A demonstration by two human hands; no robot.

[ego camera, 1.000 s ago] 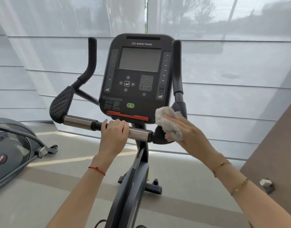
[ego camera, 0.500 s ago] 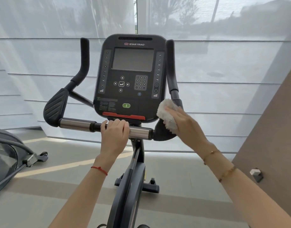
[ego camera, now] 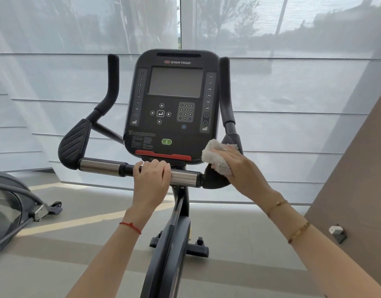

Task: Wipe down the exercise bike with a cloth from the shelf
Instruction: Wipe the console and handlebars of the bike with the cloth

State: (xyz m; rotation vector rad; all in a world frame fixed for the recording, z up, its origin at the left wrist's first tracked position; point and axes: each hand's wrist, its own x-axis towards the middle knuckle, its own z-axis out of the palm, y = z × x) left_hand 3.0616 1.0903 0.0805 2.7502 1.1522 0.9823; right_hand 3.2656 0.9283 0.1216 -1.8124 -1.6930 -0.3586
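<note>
A black exercise bike with a console screen and keypad stands straight ahead. My left hand is wrapped around the horizontal chrome handlebar just below the console. My right hand presses a crumpled white cloth against the bike's right elbow pad, at the lower right corner of the console. The cloth hides most of that pad. The left elbow pad and both upright grips are uncovered.
Another grey machine sits on the floor at the left. A brown wall panel with a small white fitting rises at the right. Sheer blinds cover the window behind the bike. Its front foot rests on grey floor.
My right hand and the cloth slid up from the lower part of the right elbow pad toward its top. My left hand stayed on the handlebar. The camera view shifted slightly.
</note>
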